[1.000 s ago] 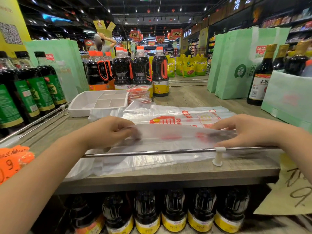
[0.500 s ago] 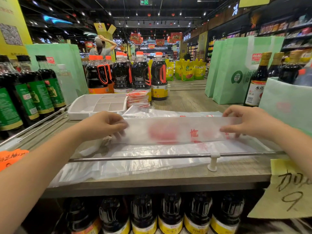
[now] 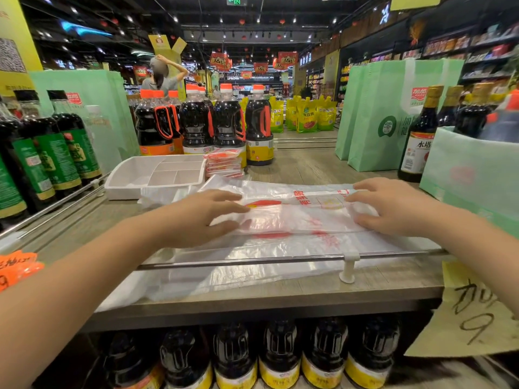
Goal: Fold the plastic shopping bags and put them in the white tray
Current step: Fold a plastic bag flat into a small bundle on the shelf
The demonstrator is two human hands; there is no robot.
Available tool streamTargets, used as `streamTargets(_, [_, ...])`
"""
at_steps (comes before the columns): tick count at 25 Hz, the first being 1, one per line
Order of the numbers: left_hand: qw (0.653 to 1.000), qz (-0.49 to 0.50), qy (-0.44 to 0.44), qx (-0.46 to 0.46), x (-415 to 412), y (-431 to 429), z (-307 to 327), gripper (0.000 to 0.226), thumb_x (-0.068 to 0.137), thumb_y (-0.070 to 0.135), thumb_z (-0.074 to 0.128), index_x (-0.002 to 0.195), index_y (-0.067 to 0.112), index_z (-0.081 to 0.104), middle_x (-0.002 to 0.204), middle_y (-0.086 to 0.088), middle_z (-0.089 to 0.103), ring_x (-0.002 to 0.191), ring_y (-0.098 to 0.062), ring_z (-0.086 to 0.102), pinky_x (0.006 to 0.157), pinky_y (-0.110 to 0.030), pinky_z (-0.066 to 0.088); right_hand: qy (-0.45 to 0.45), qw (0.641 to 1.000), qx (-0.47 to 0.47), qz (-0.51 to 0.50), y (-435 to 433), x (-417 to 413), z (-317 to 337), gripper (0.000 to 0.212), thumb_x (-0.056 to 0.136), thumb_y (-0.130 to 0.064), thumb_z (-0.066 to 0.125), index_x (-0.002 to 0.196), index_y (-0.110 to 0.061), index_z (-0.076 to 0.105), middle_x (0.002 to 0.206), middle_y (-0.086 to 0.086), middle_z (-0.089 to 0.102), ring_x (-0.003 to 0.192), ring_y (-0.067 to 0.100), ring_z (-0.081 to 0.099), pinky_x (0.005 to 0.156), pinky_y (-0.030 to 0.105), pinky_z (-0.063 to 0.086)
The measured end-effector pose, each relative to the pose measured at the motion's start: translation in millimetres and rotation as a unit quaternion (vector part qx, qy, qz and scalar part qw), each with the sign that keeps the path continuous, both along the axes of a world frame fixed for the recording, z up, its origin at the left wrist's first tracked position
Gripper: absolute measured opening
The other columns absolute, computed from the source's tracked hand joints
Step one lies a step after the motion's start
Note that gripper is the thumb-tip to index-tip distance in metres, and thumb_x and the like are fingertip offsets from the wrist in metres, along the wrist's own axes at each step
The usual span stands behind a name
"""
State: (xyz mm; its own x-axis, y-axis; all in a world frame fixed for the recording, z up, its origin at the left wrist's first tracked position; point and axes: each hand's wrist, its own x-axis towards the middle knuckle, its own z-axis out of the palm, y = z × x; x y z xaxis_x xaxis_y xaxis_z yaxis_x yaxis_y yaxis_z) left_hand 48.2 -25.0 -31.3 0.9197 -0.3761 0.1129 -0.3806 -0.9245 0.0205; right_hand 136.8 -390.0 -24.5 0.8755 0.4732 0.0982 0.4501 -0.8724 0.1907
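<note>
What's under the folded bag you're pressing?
Another plastic bag lies flat on the wooden shelf. The left hand and right hand cover the folded bag at its ends; further layers cannot be counted.

A supermarket: stocked aisle shelves (image 3: 477,51), soy sauce bottles (image 3: 227,119) on display, handwritten price tag (image 3: 474,318).

Bright, even shop light from small ceiling spots (image 3: 179,18) on a dark ceiling. Shadows are soft and faint. There's mild sheen on the plastic bag (image 3: 280,259) and metal rail (image 3: 252,261). Heavy wide-angle bowing at the edges, with the bottom corners smeared and the whole frame slightly soft.
</note>
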Motion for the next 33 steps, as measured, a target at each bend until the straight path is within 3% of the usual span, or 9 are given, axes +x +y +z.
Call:
streamTargets(2, [0.997, -0.033, 0.072, 0.013, 5.8, -19.7, -0.2, 0.055, 0.098, 0.061, 0.037, 0.151, 0.049, 0.029, 0.162, 0.022, 0.015, 0.149, -0.003, 0.014, 0.12, -0.031, 0.012, 0.072, 0.995, 0.037, 0.051, 25.5, -7.4, 1.4, 0.047, 0.102, -0.048, 0.041, 0.148, -0.04, 0.039, 0.157, -0.013, 0.034, 0.143, 0.012, 0.033, 0.118, 0.034, 0.026])
streamTargets(5, [0.993, -0.042, 0.108, 0.038, 17.0, -34.2, -7.7, 0.059, 0.099, 0.064, 0.032, 0.154, 0.047, 0.02, 0.164, 0.022, 0.006, 0.15, -0.001, 0.006, 0.124, -0.034, 0.007, 0.146, 0.978, 0.067, 0.136, 65.3, -16.6, -7.9, 0.052, 0.1, -0.057, 0.037, 0.151, -0.043, 0.035, 0.158, -0.018, 0.031, 0.143, 0.006, 0.031, 0.121, 0.035, 0.023])
streamTargets(9, [0.985, -0.014, 0.169, 0.033, 20.9, -19.7, -18.0, 0.059, 0.099, 0.066, 0.024, 0.154, 0.053, 0.006, 0.163, 0.024, -0.004, 0.15, 0.001, -0.005, 0.125, -0.036, 0.0, 0.176, 0.975, 0.048, 0.13, 65.6, -13.8, -17.8, 0.06, 0.098, -0.065, 0.033, 0.153, -0.045, 0.027, 0.163, -0.02, 0.018, 0.149, 0.004, 0.017, 0.123, 0.03, 0.012])
streamTargets(11, [0.983, -0.004, 0.179, 0.042, 18.1, -12.8, -16.0, 0.058, 0.099, 0.066, 0.022, 0.153, 0.055, 0.002, 0.162, 0.026, -0.007, 0.15, -0.001, -0.006, 0.124, -0.036, -0.001, 0.177, 0.977, 0.049, 0.113, 57.8, -12.1, -18.0, 0.064, 0.095, -0.069, 0.033, 0.153, -0.045, 0.027, 0.162, -0.02, 0.018, 0.148, 0.004, 0.019, 0.123, 0.031, 0.014])
streamTargets(16, [0.981, 0.02, 0.151, 0.117, 9.6, 0.1, -7.1, 0.057, 0.097, 0.066, 0.015, 0.151, 0.057, -0.002, 0.163, 0.024, -0.006, 0.152, -0.006, 0.007, 0.123, -0.037, 0.014, 0.157, 0.981, 0.033, 0.106, 42.3, -7.4, -13.7, 0.066, 0.092, -0.07, 0.032, 0.152, -0.043, 0.029, 0.16, -0.021, 0.025, 0.146, 0.004, 0.025, 0.121, 0.027, 0.018])
streamTargets(19, [0.974, 0.054, 0.202, 0.09, 3.6, 15.2, -11.1, 0.064, 0.094, 0.07, 0.014, 0.15, 0.054, -0.012, 0.162, 0.02, -0.017, 0.151, -0.006, -0.009, 0.123, -0.037, -0.001, 0.173, 0.979, 0.044, 0.094, 37.2, -8.4, -16.7, 0.061, 0.097, -0.065, 0.033, 0.153, -0.044, 0.027, 0.161, -0.021, 0.019, 0.148, 0.003, 0.019, 0.12, 0.023, 0.011])
streamTargets(21, [0.974, 0.067, 0.201, 0.079, 3.8, 14.6, -13.8, 0.069, 0.092, 0.072, 0.013, 0.152, 0.049, -0.013, 0.163, 0.016, -0.018, 0.151, -0.007, -0.013, 0.122, -0.035, -0.006, 0.163, 0.981, 0.057, 0.09, 38.2, -7.6, -18.6, 0.06, 0.096, -0.065, 0.035, 0.152, -0.044, 0.031, 0.161, -0.02, 0.023, 0.147, 0.004, 0.023, 0.121, 0.026, 0.015])
streamTargets(28, [0.981, 0.074, 0.111, 0.14, 2.1, -3.4, -11.0, 0.065, 0.095, 0.069, 0.013, 0.156, 0.046, 0.007, 0.166, 0.013, 0.012, 0.149, -0.017, 0.027, 0.119, -0.042, 0.028, 0.119, 0.988, 0.068, 0.07, 37.5, -10.6, -16.5, 0.065, 0.087, -0.074, 0.042, 0.144, -0.043, 0.042, 0.149, -0.019, 0.044, 0.135, 0.009, 0.044, 0.114, 0.034, 0.035])
streamTargets(33, [0.983, 0.043, 0.028, 0.176, -1.1, -8.3, -7.4, 0.048, 0.106, 0.042, 0.022, 0.154, 0.041, 0.021, 0.158, 0.01, 0.034, 0.134, -0.02, 0.048, 0.106, -0.041, 0.045, 0.093, 0.99, 0.061, 0.081, 38.3, -15.4, -15.7, 0.061, 0.09, -0.073, 0.041, 0.143, -0.044, 0.042, 0.146, -0.019, 0.048, 0.131, 0.009, 0.047, 0.11, 0.034, 0.039])
